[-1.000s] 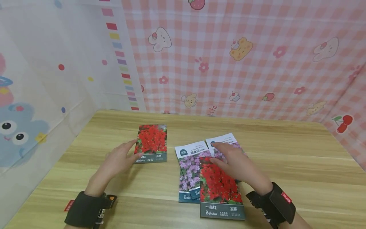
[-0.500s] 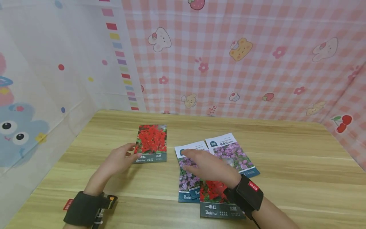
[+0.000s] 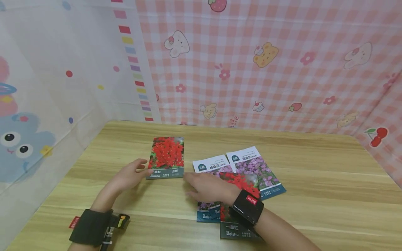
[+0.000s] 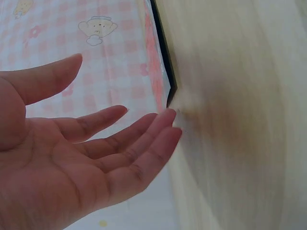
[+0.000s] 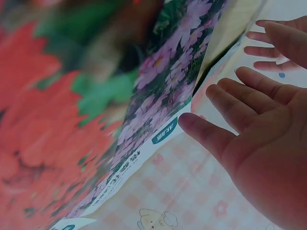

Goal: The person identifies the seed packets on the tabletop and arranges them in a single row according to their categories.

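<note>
A seed packet with red flowers (image 3: 167, 153) lies at the left of the table. By its lower left corner is my left hand (image 3: 129, 176), with fingers loosely bent and nothing held in the left wrist view. My right hand (image 3: 211, 186) hovers palm inward over a purple-flower packet (image 3: 208, 164), partly hiding it. Its fingertips are near the left packet's lower right corner; whether they touch is unclear. Beneath the right wrist is a second red-flower packet (image 3: 242, 179), overlapping the purple ones. Another purple-flower packet (image 3: 257, 169) lies at the right. The right wrist view shows straight right fingers holding nothing.
The wooden table (image 3: 320, 195) ends at a pink checked cloth (image 3: 282, 83) behind and a white patterned cloth (image 3: 84, 101) on the left. Another purple packet's lower edge (image 3: 204, 217) shows in the overlapping group.
My right hand has moved left across the packets from the right-hand purple packet towards the left red one, uncovering that purple packet. My left hand has barely moved; the packets look unmoved.
</note>
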Demonstrator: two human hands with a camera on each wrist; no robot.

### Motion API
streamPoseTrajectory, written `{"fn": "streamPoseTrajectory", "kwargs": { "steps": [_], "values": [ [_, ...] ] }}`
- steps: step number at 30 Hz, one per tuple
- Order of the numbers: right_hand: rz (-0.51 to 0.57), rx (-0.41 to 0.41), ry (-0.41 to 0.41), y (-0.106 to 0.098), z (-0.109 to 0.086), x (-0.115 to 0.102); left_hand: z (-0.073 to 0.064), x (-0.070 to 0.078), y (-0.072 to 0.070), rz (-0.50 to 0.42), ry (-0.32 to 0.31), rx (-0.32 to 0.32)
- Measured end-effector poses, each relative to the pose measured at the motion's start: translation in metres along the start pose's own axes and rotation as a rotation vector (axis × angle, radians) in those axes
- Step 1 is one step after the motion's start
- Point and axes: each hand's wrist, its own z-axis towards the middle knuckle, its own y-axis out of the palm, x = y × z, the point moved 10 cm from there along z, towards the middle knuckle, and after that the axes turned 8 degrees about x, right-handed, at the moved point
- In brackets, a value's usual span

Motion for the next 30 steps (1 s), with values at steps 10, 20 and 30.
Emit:
{"fn": "streamPoseTrajectory", "kwargs": {
  "steps": [10, 20, 30],
  "values": [
    [-0.012, -0.123, 0.062, 0.016, 0.004, 0.001, -0.001, -0.001, 0.006, -0.030, -0.007, -0.012],
    [-0.018, -0.143, 0.056, 0.021, 0.005, 0.004, 0.003, 0.000, 0.004, -0.052, -0.028, 0.041],
    [0.015, -0.139, 0.055, 0.023, 0.004, 0.006, 0.004, -0.002, -0.015, -0.078, -0.110, 0.267]
  ]
}}
